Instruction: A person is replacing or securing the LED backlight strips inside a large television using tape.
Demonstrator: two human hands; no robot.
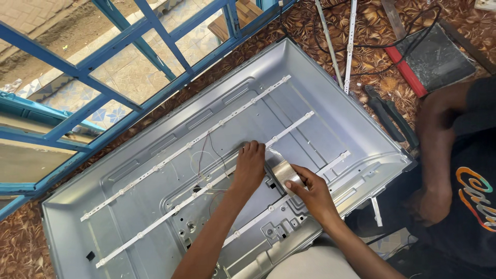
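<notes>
Flanking right grip (310,194) closed on tape roll (285,174): LED strips (227,120), wires (206,150), flat left hand (249,168).

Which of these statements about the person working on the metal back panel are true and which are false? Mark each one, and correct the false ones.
1. The right hand holds a roll of clear tape. True.
2. The left hand presses flat on the metal back panel. True.
3. The white light strips are stacked in a pile beside the panel. False: three lie spread out along the panel's inside.
4. The panel stands upright against a wall. False: it lies flat on a brown patterned surface.
5. A second person's arm shows at the right. True.
</notes>
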